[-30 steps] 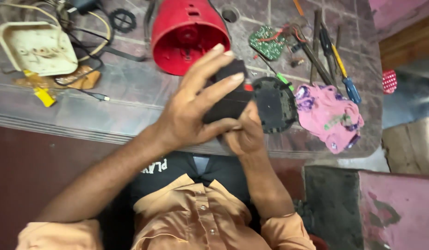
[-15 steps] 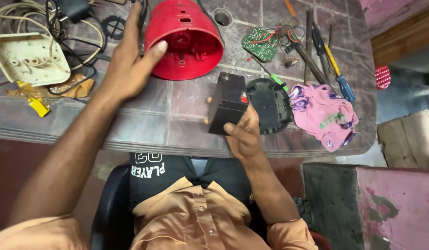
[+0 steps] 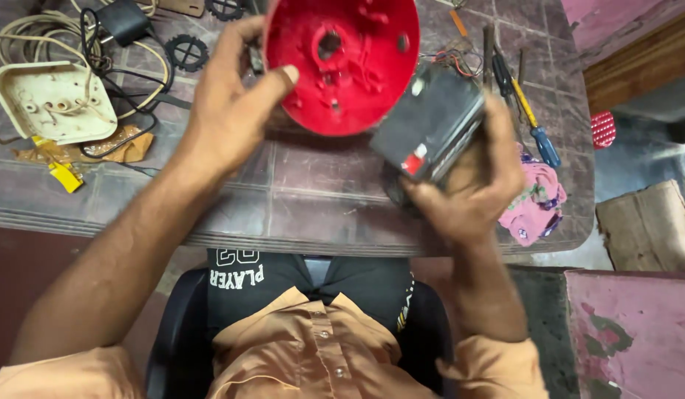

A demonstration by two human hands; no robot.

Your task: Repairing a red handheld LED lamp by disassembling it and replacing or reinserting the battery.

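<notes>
The fingers of the left hand are clenching the rim of a red plastic housing, thumb pressing on its near left edge, and are holding it tilted so its hollow inside, with a central hole and moulded ribs, is facing the camera, above the far middle of the surface. The right hand is grasping a black rectangular battery block with a red patch on its near end, just right of the housing and touching its rim. Right of that hand a pink flowered cloth is lying, and beyond it a blue-handled screwdriver among other tools. At the far left a cream socket plate, tangled cables, a black gear and a yellow clip are sitting.
</notes>
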